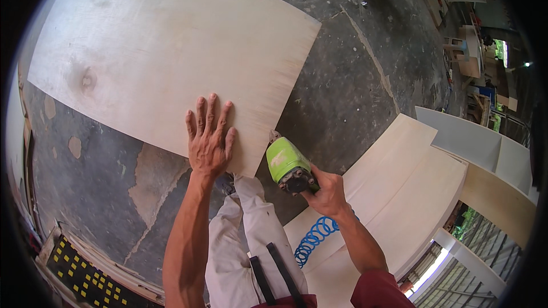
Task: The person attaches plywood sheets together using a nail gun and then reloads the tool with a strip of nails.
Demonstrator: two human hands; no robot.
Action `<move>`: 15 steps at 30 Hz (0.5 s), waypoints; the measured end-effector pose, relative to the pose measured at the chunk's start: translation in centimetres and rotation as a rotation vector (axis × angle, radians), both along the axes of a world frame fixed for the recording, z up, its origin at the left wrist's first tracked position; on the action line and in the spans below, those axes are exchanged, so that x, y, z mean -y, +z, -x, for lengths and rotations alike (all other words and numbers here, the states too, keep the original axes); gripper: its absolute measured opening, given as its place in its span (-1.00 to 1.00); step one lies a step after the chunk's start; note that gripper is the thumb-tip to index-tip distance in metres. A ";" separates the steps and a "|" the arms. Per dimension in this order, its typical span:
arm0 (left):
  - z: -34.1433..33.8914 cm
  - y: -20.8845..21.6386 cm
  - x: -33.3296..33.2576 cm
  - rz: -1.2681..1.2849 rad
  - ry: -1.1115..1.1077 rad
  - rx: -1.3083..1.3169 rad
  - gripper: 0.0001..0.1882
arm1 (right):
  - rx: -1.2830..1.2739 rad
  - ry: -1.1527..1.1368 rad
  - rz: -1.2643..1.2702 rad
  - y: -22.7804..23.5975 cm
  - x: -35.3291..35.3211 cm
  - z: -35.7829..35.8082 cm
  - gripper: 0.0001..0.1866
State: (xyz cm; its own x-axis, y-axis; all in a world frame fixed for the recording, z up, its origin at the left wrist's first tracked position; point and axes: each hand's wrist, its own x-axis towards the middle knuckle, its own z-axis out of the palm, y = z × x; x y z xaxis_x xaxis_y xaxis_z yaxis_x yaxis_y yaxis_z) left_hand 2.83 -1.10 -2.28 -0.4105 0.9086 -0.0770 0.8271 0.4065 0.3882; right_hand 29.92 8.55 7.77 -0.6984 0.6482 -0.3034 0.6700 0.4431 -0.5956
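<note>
A large pale plywood sheet [188, 40] fills the upper left of the view. My left hand [210, 137] lies flat on its near edge, fingers spread, close to the near right corner. In my right hand [326, 191] is a green and black pneumatic nail gun [285, 162], gripped by its handle. Its metal nose is beside the sheet's right edge, just above the corner; whether it touches the wood I cannot tell. A coiled blue air hose [314, 239] runs below my right hand. The trigger finger is hidden behind the tool.
Stacked plywood panels [388, 188] lie at the right, with a grey-white panel [462, 137] behind them. The concrete floor [354, 91] has cracks and patches. A black board with yellow squares [85, 274] stands at lower left. A stool [455, 48] stands far right.
</note>
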 end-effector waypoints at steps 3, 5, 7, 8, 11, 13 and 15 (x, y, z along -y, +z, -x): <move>0.0 -0.2 0.2 -0.003 -0.004 0.003 -0.36 | 0.004 -0.001 -0.004 0.1 0.1 0.1 -0.32; 0.0 -0.4 0.2 -0.006 -0.006 0.005 -0.36 | 0.013 0.000 -0.008 0.0 0.2 0.0 -0.31; -0.1 -0.4 0.1 -0.009 -0.009 0.005 -0.36 | 0.026 0.002 -0.013 -0.1 0.2 -0.2 -0.30; 0.0 -0.4 0.2 -0.007 -0.010 0.000 -0.36 | 0.025 -0.003 -0.009 -0.1 0.2 -0.1 -0.30; 0.1 -0.5 0.3 -0.008 -0.011 -0.013 -0.36 | 0.026 -0.013 0.006 -0.1 0.3 0.0 -0.30; 0.1 -0.7 0.2 -0.022 -0.011 -0.018 -0.36 | 0.032 -0.015 0.018 0.2 0.4 -0.1 -0.29; 0.1 -0.7 0.2 -0.012 -0.012 -0.019 -0.36 | 0.033 -0.010 0.042 0.6 0.8 -0.2 -0.30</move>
State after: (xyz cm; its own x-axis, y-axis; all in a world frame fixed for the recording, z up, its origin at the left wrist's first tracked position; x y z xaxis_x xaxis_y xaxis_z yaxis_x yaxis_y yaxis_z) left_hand 2.76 -1.34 -2.97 -0.4006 0.9144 -0.0588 0.8391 0.3919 0.3772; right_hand 30.16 7.77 8.36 -0.6809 0.6413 -0.3536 0.6941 0.4111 -0.5909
